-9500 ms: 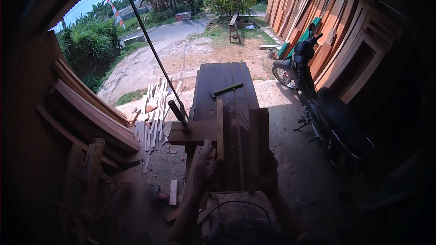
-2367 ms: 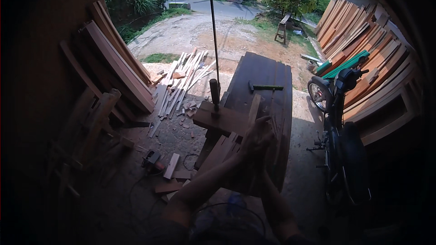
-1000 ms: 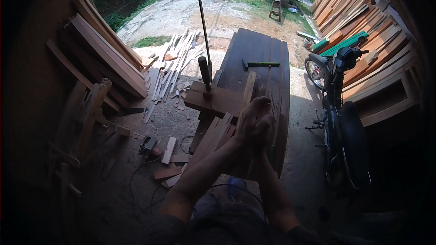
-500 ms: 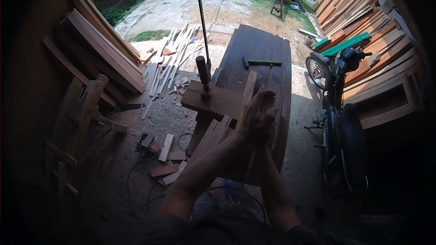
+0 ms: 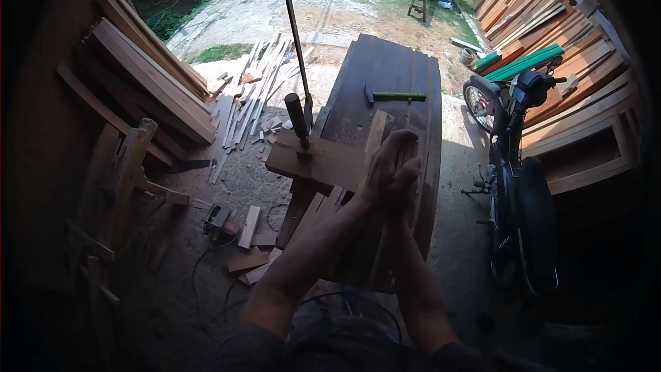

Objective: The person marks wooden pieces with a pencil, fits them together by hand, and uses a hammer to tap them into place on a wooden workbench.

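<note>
Both of my hands are joined over the dark workbench (image 5: 385,65), just right of a light wooden strip (image 5: 374,134). My left hand (image 5: 387,162) is closed, its fingers pressed together against the other hand. My right hand (image 5: 406,178) is closed too and partly covered by the left. Whatever may lie between the palms is hidden. A hammer (image 5: 396,96) with a green handle rests on the bench beyond them. To their left, a clamp with a wooden handle (image 5: 297,120) and a long metal bar (image 5: 292,24) stands at a thick wooden block (image 5: 323,158).
Narrow boards (image 5: 318,210) lie beside my left forearm. On the floor at left are a corded power tool (image 5: 219,220), wood offcuts (image 5: 249,227) and scattered strips (image 5: 258,89). Planks (image 5: 141,72) lean at left. A motorcycle (image 5: 530,186) stands right, near stacked timber (image 5: 544,21).
The view has shifted slightly, so the clamp and floor items sit a little farther left. My hands remain joined in nearly the same place, with their tips slightly higher.
</note>
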### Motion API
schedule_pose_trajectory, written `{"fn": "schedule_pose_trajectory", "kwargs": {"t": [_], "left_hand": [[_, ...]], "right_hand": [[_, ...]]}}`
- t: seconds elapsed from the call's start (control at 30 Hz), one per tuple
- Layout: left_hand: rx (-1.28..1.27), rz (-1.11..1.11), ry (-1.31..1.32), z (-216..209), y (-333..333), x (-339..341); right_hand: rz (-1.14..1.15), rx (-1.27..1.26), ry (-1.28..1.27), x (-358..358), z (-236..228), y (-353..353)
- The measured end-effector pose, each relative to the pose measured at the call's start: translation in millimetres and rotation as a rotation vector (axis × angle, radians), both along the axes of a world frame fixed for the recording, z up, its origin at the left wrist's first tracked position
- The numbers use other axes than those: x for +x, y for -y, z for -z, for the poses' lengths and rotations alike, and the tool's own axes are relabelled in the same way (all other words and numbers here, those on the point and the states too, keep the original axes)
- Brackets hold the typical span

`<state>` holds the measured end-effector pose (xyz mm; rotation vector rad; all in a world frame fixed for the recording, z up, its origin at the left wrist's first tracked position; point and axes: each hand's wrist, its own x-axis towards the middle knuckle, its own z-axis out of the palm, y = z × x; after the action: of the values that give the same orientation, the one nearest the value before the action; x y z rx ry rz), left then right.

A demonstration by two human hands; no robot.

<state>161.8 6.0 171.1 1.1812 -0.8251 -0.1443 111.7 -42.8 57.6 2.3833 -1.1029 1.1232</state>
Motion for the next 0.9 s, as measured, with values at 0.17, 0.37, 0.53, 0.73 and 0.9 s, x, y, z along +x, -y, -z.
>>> {"fn": "schedule_pose_trajectory", "kwargs": {"t": [0.17,0.37,0.53,0.73,0.9], "left_hand": [[-0.019,-0.006,0.013,2.4,14.4,3.5],[-0.011,-0.022,0.035,4.3,19.4,17.2],[-0.005,0.006,0.087,3.9,26.1,25.0],[0.014,-0.004,0.056,1.9,35.2,31.9],[0.014,-0.046,0.054,-0.9,35.7,38.8]], "right_hand": [[0.025,0.042,0.031,4.9,16.4,15.9],[-0.053,0.133,-0.070,9.0,4.4,14.3],[0.043,0.275,-0.123,22.7,-0.5,17.1],[-0.097,0.576,-0.027,29.0,-3.6,38.2],[0.066,0.456,0.086,60.9,-9.3,26.2]]}}
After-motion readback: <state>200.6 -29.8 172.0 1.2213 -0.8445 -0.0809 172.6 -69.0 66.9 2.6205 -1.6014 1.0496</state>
